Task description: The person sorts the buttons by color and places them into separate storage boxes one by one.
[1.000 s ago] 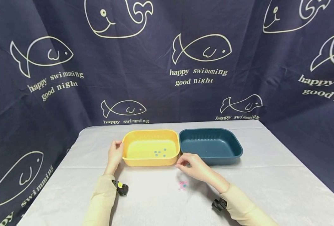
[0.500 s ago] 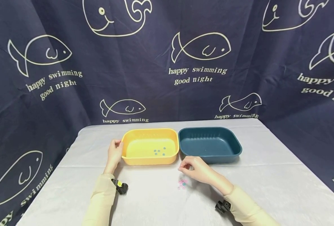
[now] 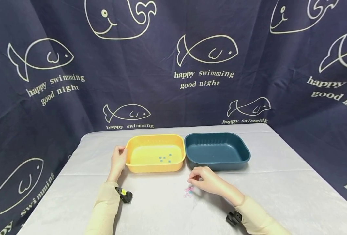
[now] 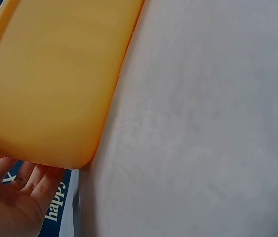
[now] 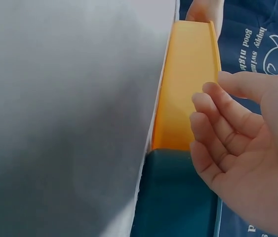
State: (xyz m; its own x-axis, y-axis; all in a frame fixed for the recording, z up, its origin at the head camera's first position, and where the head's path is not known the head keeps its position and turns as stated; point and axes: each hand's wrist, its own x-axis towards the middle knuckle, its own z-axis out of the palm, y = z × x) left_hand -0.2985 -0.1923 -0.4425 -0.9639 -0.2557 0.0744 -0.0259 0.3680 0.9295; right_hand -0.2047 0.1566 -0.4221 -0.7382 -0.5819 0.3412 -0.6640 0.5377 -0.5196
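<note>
My left hand (image 3: 118, 162) holds the left end of a yellow plastic bin (image 3: 157, 168), its fingers against the outer wall in the left wrist view. Inside that bin lie several small blue button-like discs (image 3: 169, 161). A small cluster of pink button-like discs (image 3: 186, 196), with a blue disc (image 3: 190, 192) among them, lies on the table in front of the bins. My right hand (image 3: 208, 181) hovers just beyond and right of the cluster, fingers loosely bent. The right wrist view shows thumb and index tips close together, with nothing visible between them.
A dark teal bin (image 3: 220, 166) stands right up against the yellow one, on its right. A pale cloth covers the table (image 3: 150, 209). Behind and beside it hangs a navy curtain (image 3: 161, 85) with fish drawings.
My right hand has drawn back from the gap between the bins toward the discs on the table. My left hand stays at the yellow bin.
</note>
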